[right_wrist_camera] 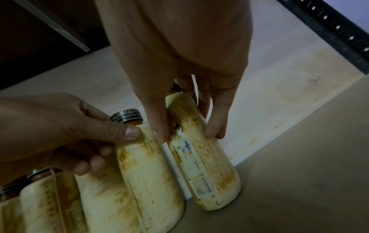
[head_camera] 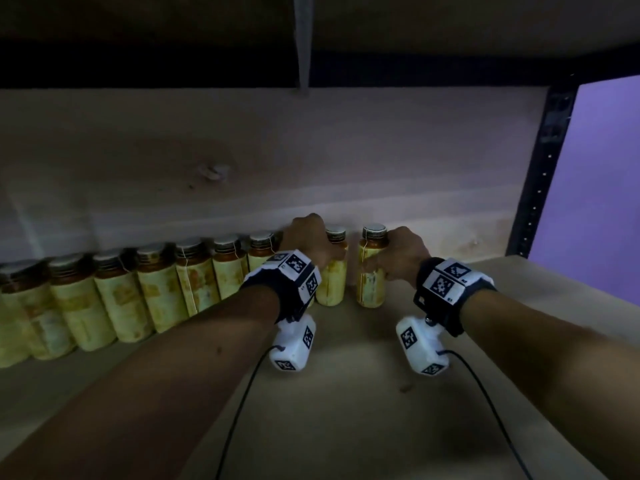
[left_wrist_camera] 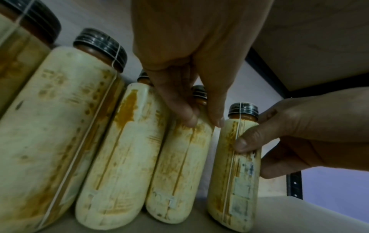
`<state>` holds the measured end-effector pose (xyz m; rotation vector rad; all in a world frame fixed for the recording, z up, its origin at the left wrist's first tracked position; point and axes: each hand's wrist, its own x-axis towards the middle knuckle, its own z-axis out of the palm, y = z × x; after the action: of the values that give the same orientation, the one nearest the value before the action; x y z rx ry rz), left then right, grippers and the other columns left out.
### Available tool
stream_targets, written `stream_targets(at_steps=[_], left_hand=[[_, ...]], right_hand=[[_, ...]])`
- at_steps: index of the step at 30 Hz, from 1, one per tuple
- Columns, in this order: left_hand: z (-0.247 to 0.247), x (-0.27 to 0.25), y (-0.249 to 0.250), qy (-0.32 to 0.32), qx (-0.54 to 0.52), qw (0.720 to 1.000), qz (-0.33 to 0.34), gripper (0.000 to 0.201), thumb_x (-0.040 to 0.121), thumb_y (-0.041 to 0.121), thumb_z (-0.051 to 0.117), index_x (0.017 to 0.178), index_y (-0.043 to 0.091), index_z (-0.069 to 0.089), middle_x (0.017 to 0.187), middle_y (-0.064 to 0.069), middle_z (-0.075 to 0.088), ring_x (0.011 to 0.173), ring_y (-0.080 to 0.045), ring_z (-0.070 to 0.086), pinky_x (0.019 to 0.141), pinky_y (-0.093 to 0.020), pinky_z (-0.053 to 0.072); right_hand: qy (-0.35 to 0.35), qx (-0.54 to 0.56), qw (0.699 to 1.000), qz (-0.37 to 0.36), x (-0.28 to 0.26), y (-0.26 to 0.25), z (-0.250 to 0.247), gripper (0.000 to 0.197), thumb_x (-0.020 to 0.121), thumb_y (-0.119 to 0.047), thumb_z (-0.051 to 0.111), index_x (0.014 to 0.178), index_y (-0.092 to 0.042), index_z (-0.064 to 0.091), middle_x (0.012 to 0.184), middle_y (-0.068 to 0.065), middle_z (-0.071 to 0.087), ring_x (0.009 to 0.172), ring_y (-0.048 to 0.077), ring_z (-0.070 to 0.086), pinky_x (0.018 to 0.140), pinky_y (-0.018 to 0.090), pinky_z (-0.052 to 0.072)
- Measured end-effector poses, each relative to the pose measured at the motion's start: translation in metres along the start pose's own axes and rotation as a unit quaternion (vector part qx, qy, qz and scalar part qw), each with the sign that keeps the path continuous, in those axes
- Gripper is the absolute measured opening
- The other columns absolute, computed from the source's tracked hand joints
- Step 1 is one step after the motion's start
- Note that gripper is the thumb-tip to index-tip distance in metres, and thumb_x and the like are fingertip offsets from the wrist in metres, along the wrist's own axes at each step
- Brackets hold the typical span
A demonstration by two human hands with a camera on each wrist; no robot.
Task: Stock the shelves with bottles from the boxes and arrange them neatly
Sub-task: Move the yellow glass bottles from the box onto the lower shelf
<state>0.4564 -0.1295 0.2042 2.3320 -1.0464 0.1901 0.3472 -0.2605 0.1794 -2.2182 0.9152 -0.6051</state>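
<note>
Head view: two rigid, probably slippery yellow-labelled bottles (head_camera: 372,268) are clasped at the shoulders by left hand (head_camera: 310,237) and right hand (head_camera: 401,252).

**Stained yellow labels and dark caps line a tan shelf**

The bottles (head_camera: 194,282) wear pale yellow-cream labels blotched with orange-brown stains, each crossed by a thin light vertical line, over amber-orange necks and dark ribbed caps (left_wrist_camera: 100,45) with silvery tops. One label, on the end bottle (left_wrist_camera: 234,170), carries faded blue-grey print. The shelf (head_camera: 346,393) is plain tan, its back panel (head_camera: 311,150) pale pinkish-beige. A black upright (head_camera: 543,174) shows a row of small light holes; beyond it the wall (head_camera: 599,188) reads purple. Wrist bands (head_camera: 453,282) bear black-and-white square-patterned markers.
</note>
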Motion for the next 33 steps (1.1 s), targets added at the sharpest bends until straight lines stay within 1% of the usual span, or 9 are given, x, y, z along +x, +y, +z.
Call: stream_targets(at_steps=[5,9,12,15,17,20,23,28,33], left_hand=[[0.004,0.014,-0.009,-0.003,0.031,0.999,0.013,0.043,0.069,0.040,0.083,0.082,0.003,0.066,0.077,-0.010,0.068,0.069,-0.023,0.066,0.062,-0.033,0.057],[0.007,0.014,-0.008,0.015,0.063,0.998,0.011,0.043,0.071,0.042,0.080,0.065,0.014,0.047,0.063,-0.001,0.052,0.054,-0.013,0.048,0.045,-0.022,0.035],[0.006,0.008,-0.006,0.006,0.062,0.998,0.011,0.040,0.075,0.038,0.076,0.064,0.015,0.046,0.063,0.001,0.049,0.060,-0.018,0.055,0.042,-0.021,0.030],[0.000,-0.004,-0.004,-0.020,0.050,0.998,0.008,0.033,0.079,0.031,0.074,0.094,0.007,0.057,0.084,-0.004,0.058,0.080,-0.024,0.063,0.052,-0.028,0.047],[-0.009,-0.016,-0.003,-0.037,0.033,0.999,0.008,0.056,0.081,0.027,0.072,0.126,0.005,0.047,0.107,-0.011,0.059,0.092,-0.028,0.063,0.069,-0.036,0.057],[-0.033,-0.044,-0.001,-0.065,0.060,0.996,0.027,0.058,0.083,0.030,0.069,0.131,0.007,0.045,0.119,-0.012,0.059,0.102,-0.029,0.060,0.083,-0.039,0.055],[-0.063,-0.081,0.000,-0.087,0.084,0.991,0.053,0.050,0.084,0.034,0.067,0.124,0.007,0.055,0.116,-0.010,0.061,0.101,-0.028,0.060,0.079,-0.033,0.051],[-0.108,-0.152,-0.002,-0.136,0.085,0.986,0.052,0.065,0.083,0.038,0.071,0.139,0.016,0.048,0.133,-0.006,0.055,0.115,-0.024,0.055,0.081,-0.025,0.042],[-0.136,-0.237,-0.010,-0.208,0.007,0.978,0.034,0.044,0.084,0.032,0.074,0.122,0.013,0.062,0.109,-0.006,0.068,0.090,-0.018,0.068,0.075,-0.033,0.058]], right_hand=[[-0.023,0.006,1.000,-0.003,0.023,-0.008,0.014,0.048,0.060,-0.022,0.088,0.103,-0.012,0.069,0.097,0.007,0.071,0.087,0.024,0.070,0.080,0.041,0.061],[-0.011,0.002,1.000,-0.005,0.031,-0.012,0.028,0.055,0.061,-0.028,0.086,0.110,-0.014,0.064,0.103,0.004,0.067,0.093,0.023,0.066,0.083,0.037,0.058],[0.010,0.050,0.999,0.010,0.029,-0.006,0.032,0.059,0.066,-0.027,0.085,0.112,-0.018,0.050,0.109,0.002,0.056,0.098,0.021,0.056,0.083,0.034,0.053],[-0.018,0.113,0.993,0.040,0.017,-0.002,0.025,0.073,0.069,-0.017,0.084,0.128,-0.014,0.041,0.118,0.011,0.056,0.109,0.029,0.059,0.090,0.044,0.055],[-0.024,0.087,0.996,0.026,0.005,-0.005,0.015,0.079,0.073,-0.017,0.079,0.140,-0.012,0.037,0.124,0.014,0.056,0.111,0.030,0.058,0.083,0.039,0.054],[-0.031,0.025,0.999,-0.022,-0.024,-0.020,-0.002,0.075,0.079,-0.021,0.077,0.141,-0.013,0.037,0.127,0.011,0.054,0.103,0.023,0.051,0.075,0.028,0.041],[-0.046,-0.041,0.995,-0.084,-0.067,-0.042,-0.018,0.066,0.082,-0.023,0.076,0.136,-0.011,0.040,0.125,0.011,0.054,0.099,0.022,0.048,0.076,0.028,0.040],[-0.091,-0.165,0.966,-0.179,-0.152,-0.072,-0.036,0.065,0.084,-0.022,0.074,0.141,-0.013,0.045,0.137,0.009,0.054,0.120,0.027,0.053,0.083,0.026,0.040],[-0.173,-0.242,0.934,-0.199,-0.233,-0.080,-0.033,0.056,0.088,-0.033,0.070,0.138,-0.017,0.051,0.140,0.005,0.052,0.123,0.025,0.052,0.089,0.028,0.043]])
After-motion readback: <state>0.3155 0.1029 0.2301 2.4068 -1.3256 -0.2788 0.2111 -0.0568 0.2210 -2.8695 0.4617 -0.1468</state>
